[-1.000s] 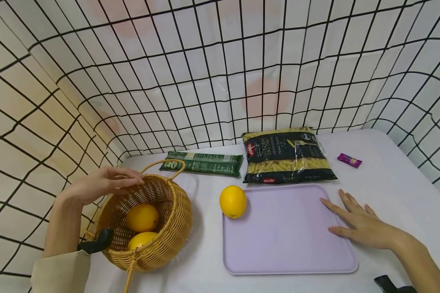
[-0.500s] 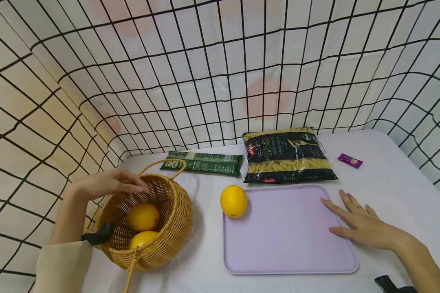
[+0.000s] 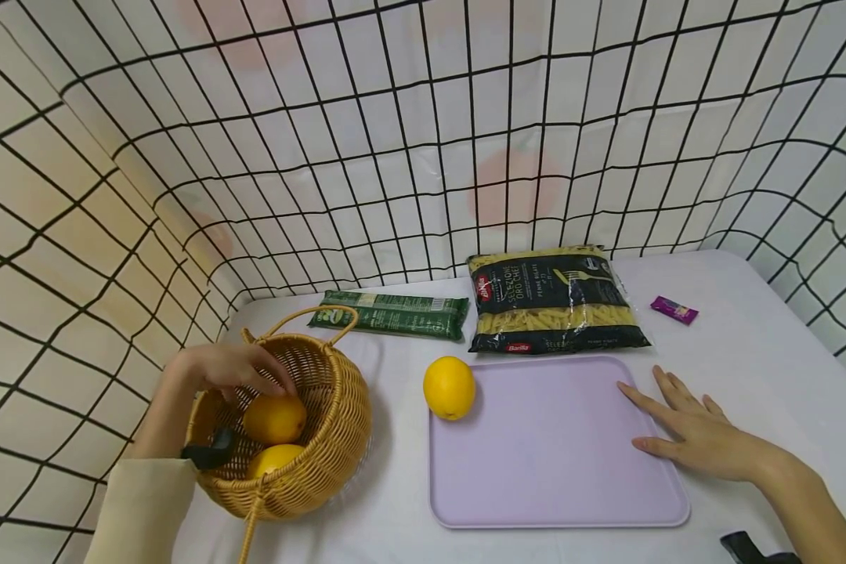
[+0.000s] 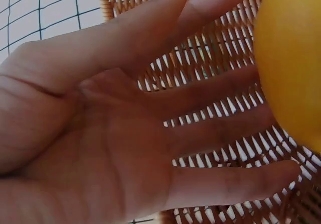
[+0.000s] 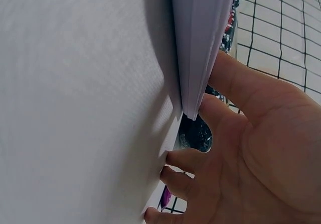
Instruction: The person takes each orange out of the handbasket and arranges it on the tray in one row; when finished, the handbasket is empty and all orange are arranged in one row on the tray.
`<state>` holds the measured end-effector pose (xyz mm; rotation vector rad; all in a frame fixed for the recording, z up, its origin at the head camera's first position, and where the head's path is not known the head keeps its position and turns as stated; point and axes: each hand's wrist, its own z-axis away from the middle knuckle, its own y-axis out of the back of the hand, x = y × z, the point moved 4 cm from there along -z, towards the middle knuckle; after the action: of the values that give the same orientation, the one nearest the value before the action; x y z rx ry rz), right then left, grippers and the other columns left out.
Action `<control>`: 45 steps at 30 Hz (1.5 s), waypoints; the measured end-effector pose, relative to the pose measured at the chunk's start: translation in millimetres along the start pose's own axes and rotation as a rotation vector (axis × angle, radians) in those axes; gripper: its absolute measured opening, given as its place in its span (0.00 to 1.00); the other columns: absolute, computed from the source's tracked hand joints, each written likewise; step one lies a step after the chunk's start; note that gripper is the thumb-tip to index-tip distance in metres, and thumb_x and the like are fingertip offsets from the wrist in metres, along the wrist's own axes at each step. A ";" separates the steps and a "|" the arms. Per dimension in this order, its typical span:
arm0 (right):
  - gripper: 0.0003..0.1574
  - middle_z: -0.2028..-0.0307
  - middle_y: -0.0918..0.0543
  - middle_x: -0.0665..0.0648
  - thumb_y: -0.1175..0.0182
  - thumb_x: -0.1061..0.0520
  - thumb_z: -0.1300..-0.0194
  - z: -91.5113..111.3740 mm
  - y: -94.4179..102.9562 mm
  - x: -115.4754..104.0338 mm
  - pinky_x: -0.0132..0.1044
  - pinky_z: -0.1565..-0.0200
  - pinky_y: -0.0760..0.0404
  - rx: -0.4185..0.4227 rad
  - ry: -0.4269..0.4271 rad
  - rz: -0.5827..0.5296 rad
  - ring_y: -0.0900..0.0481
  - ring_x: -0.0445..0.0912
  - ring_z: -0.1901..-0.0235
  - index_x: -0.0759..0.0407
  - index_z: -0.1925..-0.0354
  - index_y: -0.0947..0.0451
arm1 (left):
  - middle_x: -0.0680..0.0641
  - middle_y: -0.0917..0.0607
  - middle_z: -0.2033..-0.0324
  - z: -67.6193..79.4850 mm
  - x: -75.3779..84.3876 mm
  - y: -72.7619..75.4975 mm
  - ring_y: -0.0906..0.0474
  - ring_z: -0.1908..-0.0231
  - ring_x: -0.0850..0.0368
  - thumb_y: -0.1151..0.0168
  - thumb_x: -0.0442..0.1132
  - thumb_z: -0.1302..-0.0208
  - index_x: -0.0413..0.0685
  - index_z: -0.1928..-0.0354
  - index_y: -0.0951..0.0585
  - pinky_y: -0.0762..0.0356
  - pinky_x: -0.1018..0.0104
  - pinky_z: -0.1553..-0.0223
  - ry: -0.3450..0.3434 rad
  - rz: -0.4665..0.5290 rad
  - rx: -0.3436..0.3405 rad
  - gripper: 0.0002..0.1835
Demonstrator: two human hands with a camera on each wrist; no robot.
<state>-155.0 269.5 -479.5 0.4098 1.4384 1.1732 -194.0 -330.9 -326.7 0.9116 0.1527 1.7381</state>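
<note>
My left hand (image 3: 247, 372) reaches down into the wicker basket (image 3: 345, 439), over the upper of two oranges in it. In the left wrist view, its fingers are spread and loosely extended, with fingertips close to that orange (image 4: 296, 58); whether they touch it I cannot tell. The lower orange (image 3: 273, 460) lies nearer the basket's front rim. On the lilac tray (image 3: 550, 454), a third orange (image 3: 449, 388) sits at the far left corner. My right hand (image 3: 698, 431) lies with spread fingers at the tray's right edge, thumb and index finger on the rim and the other fingertips on the table.
Behind the tray lies a bag of penne pasta (image 3: 550, 301), with a long green packet (image 3: 395, 315) to its left. A small purple wrapped packet (image 3: 674, 309) is at the right. Black grid netting (image 3: 423, 164) stands along the back and sides.
My left hand has moved from above the basket's far left rim down and right into the basket, up to the upper orange. The right hand has stayed in place.
</note>
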 end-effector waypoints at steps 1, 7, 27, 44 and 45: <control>0.51 0.22 0.61 0.83 0.38 0.40 0.29 0.2 0.0 -0.1 0.86 0.38 0.64 0.000 0.001 -0.003 0.68 0.79 0.23 0.42 0.17 0.50 | 0.34 0.26 0.32 -1.1 -0.9 -0.8 0.30 0.34 0.35 0.41 0.42 0.24 0.45 0.42 0.16 0.15 0.40 0.51 0.008 0.004 0.000 0.15; 0.51 0.22 0.62 0.83 0.38 0.40 0.29 0.7 0.1 -0.1 0.86 0.38 0.65 -0.003 -0.004 -0.010 0.68 0.79 0.24 0.42 0.17 0.50 | 0.36 0.23 0.36 -7.2 -2.1 -1.9 0.25 0.39 0.42 0.41 0.40 0.24 0.43 0.42 0.15 0.15 0.41 0.50 0.013 0.015 -0.011 0.15; 0.51 0.23 0.61 0.83 0.38 0.40 0.28 1.2 0.4 0.5 0.86 0.38 0.65 0.012 0.006 -0.005 0.67 0.79 0.23 0.41 0.17 0.51 | 0.41 0.18 0.38 -6.1 0.7 1.9 0.31 0.33 0.45 0.39 0.32 0.30 0.41 0.42 0.15 0.28 0.57 0.35 -0.202 -0.050 -0.022 0.16; 0.50 0.23 0.61 0.83 0.38 0.40 0.28 0.8 -0.1 -0.3 0.86 0.38 0.65 0.012 0.008 -0.006 0.67 0.79 0.24 0.41 0.17 0.50 | 0.40 0.19 0.36 -16.4 -7.8 0.3 0.31 0.34 0.44 0.38 0.32 0.31 0.43 0.42 0.15 0.27 0.58 0.38 -0.214 -0.045 -0.044 0.17; 0.51 0.23 0.61 0.83 0.38 0.40 0.29 0.8 -0.1 -0.3 0.86 0.38 0.65 0.011 0.006 -0.008 0.67 0.79 0.24 0.41 0.17 0.51 | 0.40 0.19 0.37 -17.6 -7.4 0.2 0.32 0.34 0.44 0.38 0.32 0.31 0.44 0.42 0.15 0.28 0.55 0.37 -0.217 -0.049 -0.040 0.17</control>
<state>-154.2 269.5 -479.3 0.4079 1.4516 1.1609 -204.8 -331.5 -342.5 1.0510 -0.0024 1.5798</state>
